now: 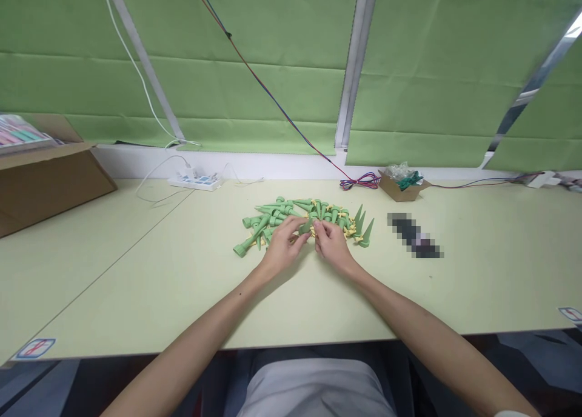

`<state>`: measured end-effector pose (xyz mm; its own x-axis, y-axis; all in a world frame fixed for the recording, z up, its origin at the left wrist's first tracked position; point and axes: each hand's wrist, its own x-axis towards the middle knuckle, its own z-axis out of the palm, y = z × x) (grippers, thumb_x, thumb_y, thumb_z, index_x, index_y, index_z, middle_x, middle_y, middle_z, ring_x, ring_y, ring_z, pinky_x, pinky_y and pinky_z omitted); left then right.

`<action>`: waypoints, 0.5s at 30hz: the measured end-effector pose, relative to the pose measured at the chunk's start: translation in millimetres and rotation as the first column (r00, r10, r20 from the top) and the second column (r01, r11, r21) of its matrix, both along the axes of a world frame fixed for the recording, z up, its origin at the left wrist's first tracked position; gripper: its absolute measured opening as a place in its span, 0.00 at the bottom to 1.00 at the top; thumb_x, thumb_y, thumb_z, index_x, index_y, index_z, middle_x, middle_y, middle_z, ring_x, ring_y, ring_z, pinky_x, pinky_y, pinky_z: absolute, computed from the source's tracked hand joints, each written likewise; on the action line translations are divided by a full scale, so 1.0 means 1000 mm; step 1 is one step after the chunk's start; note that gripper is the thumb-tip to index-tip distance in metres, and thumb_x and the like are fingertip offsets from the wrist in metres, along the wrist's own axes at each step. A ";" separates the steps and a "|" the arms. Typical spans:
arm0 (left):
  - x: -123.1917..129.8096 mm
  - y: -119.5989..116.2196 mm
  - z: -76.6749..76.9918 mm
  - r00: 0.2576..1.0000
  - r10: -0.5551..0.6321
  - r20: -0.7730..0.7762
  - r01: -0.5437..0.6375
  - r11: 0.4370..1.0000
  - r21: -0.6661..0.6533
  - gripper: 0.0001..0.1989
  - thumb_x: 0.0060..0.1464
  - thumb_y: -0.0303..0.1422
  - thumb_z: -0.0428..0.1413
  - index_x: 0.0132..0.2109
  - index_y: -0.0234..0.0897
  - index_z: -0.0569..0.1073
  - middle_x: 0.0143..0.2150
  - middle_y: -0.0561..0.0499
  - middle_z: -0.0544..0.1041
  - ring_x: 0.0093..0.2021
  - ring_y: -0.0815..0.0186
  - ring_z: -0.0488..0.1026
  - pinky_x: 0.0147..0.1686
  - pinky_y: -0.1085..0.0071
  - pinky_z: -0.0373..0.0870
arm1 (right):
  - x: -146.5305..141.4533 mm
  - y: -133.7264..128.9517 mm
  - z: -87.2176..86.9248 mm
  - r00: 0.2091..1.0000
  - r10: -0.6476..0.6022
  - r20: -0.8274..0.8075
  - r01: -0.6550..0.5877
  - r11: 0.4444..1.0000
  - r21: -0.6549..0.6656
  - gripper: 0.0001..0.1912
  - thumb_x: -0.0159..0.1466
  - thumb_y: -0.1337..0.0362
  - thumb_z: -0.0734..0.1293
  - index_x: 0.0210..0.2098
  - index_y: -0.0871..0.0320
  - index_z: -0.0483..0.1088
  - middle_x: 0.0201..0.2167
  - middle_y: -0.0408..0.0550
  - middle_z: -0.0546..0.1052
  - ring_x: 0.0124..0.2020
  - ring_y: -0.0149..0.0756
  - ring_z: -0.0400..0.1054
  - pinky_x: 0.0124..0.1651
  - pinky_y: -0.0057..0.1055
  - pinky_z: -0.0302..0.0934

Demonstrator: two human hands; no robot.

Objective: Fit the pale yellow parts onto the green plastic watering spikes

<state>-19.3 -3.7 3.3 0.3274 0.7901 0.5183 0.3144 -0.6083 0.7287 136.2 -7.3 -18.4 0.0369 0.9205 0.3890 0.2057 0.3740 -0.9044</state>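
Observation:
Green cone-shaped plastic pieces [257, 234], with small yellow parts among them, lie heaped in the middle of the table. At the front of this heap, my left hand [285, 245] has its thumb and fingers closed around a green piece [306, 225]. My right hand [332, 245] is close beside it on the right, its fingertips pinched at the same spot; what they pinch is too small to make out. Several pointed green pieces [365, 235] stand at the heap's right end.
The pale table [191, 302] reaches back to green blinds. A large cardboard box [50, 183] is at the left, near a white power strip [195, 182]. Bundled wires [360, 181] and a small open box [400, 191] are at the back, and a blurred dark object [414, 236] lies right.

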 end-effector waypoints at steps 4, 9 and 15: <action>0.002 0.000 0.001 0.996 0.078 0.037 -0.075 0.994 -0.075 0.15 0.59 0.38 0.58 0.52 0.40 0.71 0.54 0.44 0.73 0.47 0.62 0.75 0.43 0.65 0.77 | -0.001 -0.004 0.003 0.996 -0.003 -0.093 -0.002 0.999 -0.051 0.29 0.66 0.36 0.57 0.25 0.53 0.54 0.15 0.37 0.59 0.15 0.29 0.56 0.20 0.29 0.52; 0.003 0.001 0.005 0.980 0.068 0.188 -0.020 0.969 -0.245 0.18 0.56 0.47 0.59 0.42 0.37 0.70 0.43 0.45 0.77 0.39 0.62 0.78 0.34 0.67 0.77 | 0.001 -0.005 0.005 0.993 -0.071 -0.096 0.072 0.997 0.011 0.27 0.69 0.39 0.56 0.26 0.53 0.55 0.17 0.38 0.60 0.18 0.31 0.57 0.24 0.30 0.53; 0.003 0.002 0.007 0.977 -0.086 0.196 0.171 0.863 -0.475 0.32 0.63 0.56 0.46 0.22 0.36 0.68 0.20 0.47 0.73 0.21 0.66 0.72 0.27 0.66 0.70 | 0.002 -0.007 0.004 0.997 -0.069 0.031 0.067 0.995 0.073 0.24 0.71 0.44 0.56 0.26 0.54 0.56 0.19 0.38 0.59 0.22 0.31 0.54 0.26 0.29 0.50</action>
